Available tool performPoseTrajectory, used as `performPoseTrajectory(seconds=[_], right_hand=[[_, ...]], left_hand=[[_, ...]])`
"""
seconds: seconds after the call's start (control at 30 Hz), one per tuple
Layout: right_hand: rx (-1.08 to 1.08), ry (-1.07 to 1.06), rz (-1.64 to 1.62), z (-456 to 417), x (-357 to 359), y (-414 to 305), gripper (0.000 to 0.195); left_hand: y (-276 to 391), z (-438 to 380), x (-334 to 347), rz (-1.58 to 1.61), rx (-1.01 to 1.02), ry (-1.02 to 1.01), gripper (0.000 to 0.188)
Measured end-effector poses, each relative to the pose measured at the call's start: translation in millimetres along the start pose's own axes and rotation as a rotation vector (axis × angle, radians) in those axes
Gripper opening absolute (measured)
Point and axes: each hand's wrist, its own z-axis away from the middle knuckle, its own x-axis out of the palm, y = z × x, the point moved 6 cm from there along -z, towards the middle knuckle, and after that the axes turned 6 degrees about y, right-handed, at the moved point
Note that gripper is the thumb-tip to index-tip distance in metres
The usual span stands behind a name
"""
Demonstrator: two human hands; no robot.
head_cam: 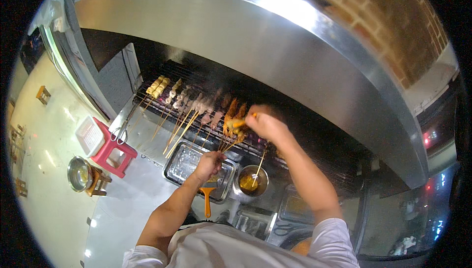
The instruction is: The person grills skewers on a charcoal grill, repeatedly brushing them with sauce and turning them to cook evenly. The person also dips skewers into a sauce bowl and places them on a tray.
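Note:
My left hand [209, 165] grips the stick ends of several skewers over the front edge of the charcoal grill [175, 68]. Orange-brown coated food [231, 111] is on their far ends, above the grate. In my right hand [271, 128], blurred by motion, is an orange-handled basting brush [237, 123], its head at the coated food. Below my left hand lies a metal tray [169, 161], with a second orange brush [207, 201] resting across its near rim. Beside the tray stands a steel bowl [267, 181] of yellowish liquid, a stick [260, 164] leaning in it.
Pale meat skewers [201, 104] and yellow rolled skewers [158, 86] line the grill's left part. A steel hood [236, 28] overhangs the back. Tongs [120, 133] lie at the left corner, near a red stool [115, 155] bearing a white basket [89, 135]. Another steel bowl [78, 174] sits lower left.

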Motion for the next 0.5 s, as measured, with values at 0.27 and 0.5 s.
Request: performPoseTrajectory(seconds=[0.27, 0.5], right_hand=[[0.042, 0.19, 0.131, -74.2, 9.6, 24.3, 0.023], [0.177, -0.014, 0.168, -25.9, 19.0, -22.9, 0.03]], left_hand=[[-2.7, 1.1, 1.3, 0.264, -0.066, -0.061, 0.023], [-10.6, -8.3, -8.6, 0.254, -0.109, -0.009, 0.025]])
